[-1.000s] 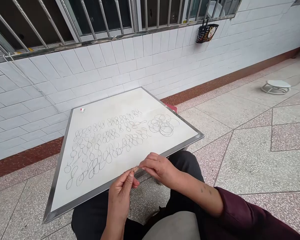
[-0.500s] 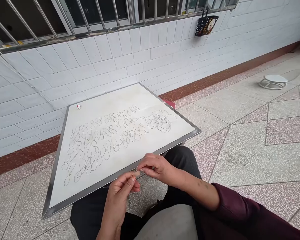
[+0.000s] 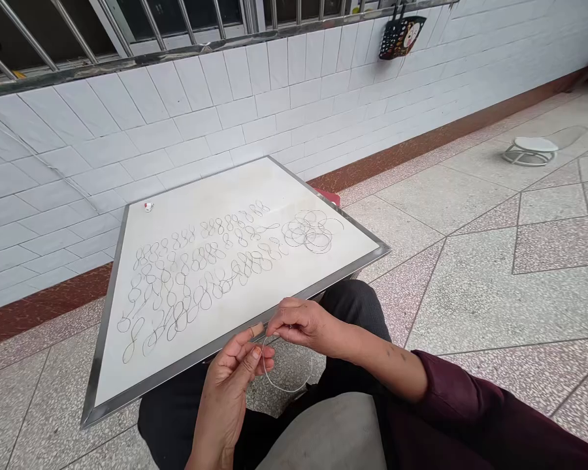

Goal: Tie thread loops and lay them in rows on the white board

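My right hand (image 3: 301, 322) pinches a thin pale wire loop (image 3: 285, 390) between thumb and fingertips, just off the table's near edge. The loop hangs below the hand, over the gap between the knees. My left hand (image 3: 235, 372) is beside it, its index finger raised from the thumb and wrapped in a tan bandage near the tip. One side of the loop passes by the left fingertips; whether they touch it I cannot tell. On the white table (image 3: 215, 186) lie rows of thin wires twisted into figure-eights (image 3: 208, 254).
Several plain round wire loops (image 3: 318, 243) lie heaped at the table's right. A small white and red object (image 3: 149, 207) sits at the far left corner. A tiled wall stands behind, with a patterned bag (image 3: 402, 38) hanging from the window bars. A low white stool (image 3: 530, 150) stands at right.
My left index finger has lifted from the thumb, parting the earlier pinch. The loop now shows hanging from my right hand. The view has shifted slightly.
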Demonstrator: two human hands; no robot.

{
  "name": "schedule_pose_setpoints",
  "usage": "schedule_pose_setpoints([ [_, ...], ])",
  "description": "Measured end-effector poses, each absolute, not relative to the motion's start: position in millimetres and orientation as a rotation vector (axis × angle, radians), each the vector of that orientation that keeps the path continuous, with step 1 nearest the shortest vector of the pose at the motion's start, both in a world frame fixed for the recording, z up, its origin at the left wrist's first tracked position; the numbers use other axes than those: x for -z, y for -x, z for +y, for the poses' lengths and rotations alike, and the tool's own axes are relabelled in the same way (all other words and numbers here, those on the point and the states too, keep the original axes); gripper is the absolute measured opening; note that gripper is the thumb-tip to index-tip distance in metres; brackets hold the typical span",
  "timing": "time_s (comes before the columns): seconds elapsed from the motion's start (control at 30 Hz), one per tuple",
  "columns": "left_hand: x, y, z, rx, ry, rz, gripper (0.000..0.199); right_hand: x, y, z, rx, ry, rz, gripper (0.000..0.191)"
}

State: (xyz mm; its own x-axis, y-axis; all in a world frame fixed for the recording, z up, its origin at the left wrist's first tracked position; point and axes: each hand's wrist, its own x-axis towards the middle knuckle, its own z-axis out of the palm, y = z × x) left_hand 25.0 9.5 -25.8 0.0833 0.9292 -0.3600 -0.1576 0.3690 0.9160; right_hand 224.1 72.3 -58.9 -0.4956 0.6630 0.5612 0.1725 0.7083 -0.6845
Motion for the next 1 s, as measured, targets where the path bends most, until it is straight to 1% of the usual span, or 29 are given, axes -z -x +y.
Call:
schedule_pose_setpoints([
  [0.17,27.5,-26.0,1.7,-0.990,-0.771,1.156,0.061,59.5,-223.1,73.7,-0.667,0.628,-1.972,0.013],
  [0.27,34.3,-29.9,-2.3,-0.991,-0.716,1.153,0.056,62.0,-222.7,74.2,-0.670,0.662,-1.940,0.013],
  [0.37,41.2,-33.5,-3.6,-1.067,-0.612,1.175,0.053,64.5,-222.7,74.3,-0.700,0.676,-1.935,0.013],
  [0.5,46.9,-31.2,-2.2,-1.128,-0.603,1.240,0.059,63.2,-223.3,72.4,-0.774,0.638,-1.975,0.015],
  [0.6,48.2,-26.7,-2.2,-1.106,-0.700,1.279,0.063,61.0,-223.5,70.4,-0.807,0.622,-2.021,0.017],
  [0.73,44.7,-25.7,-3.6,-1.024,-0.799,1.308,0.068,60.3,-222.6,69.3,-0.755,0.614,-2.074,0.018],
  [0.83,40.0,-27.9,-3.7,-0.999,-0.845,1.316,0.068,60.4,-222.5,69.5,-0.736,0.598,-2.115,0.018],
  [1.0,36.0,-28.3,-3.4,-0.947,-0.884,1.314,0.067,60.3,-224.9,70.4,-0.830,0.594,-2.146,0.021],
])
